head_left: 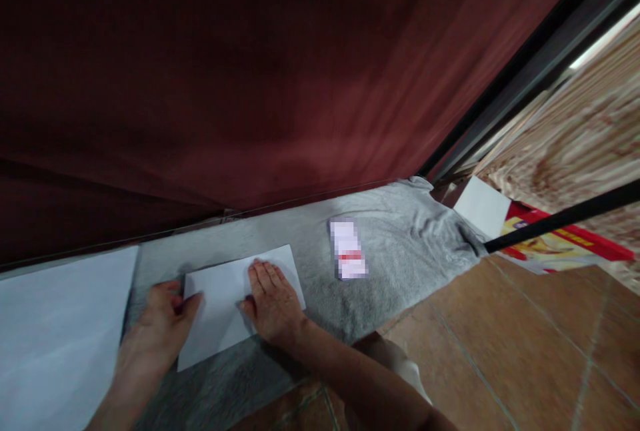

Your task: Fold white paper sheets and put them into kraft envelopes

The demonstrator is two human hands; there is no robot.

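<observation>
Head view looks down on a folded white paper (235,304) lying on a grey cloth (400,251) spread along the floor at the foot of a dark red curtain (250,84). Such a sheet looks light, thin and limp; it would likely crease easily and slide on the cloth, so it is best pinned flat and taken by an edge or corner. The left hand (155,331) pinches the paper's left edge, thumb on top, fingers curled under. The right hand (273,304) lies open and flat, palm down, pressing on the sheet's right part. A larger white sheet (55,331) lies just to the left, and a small blurred card (349,249) rests on the cloth to the right.
</observation>
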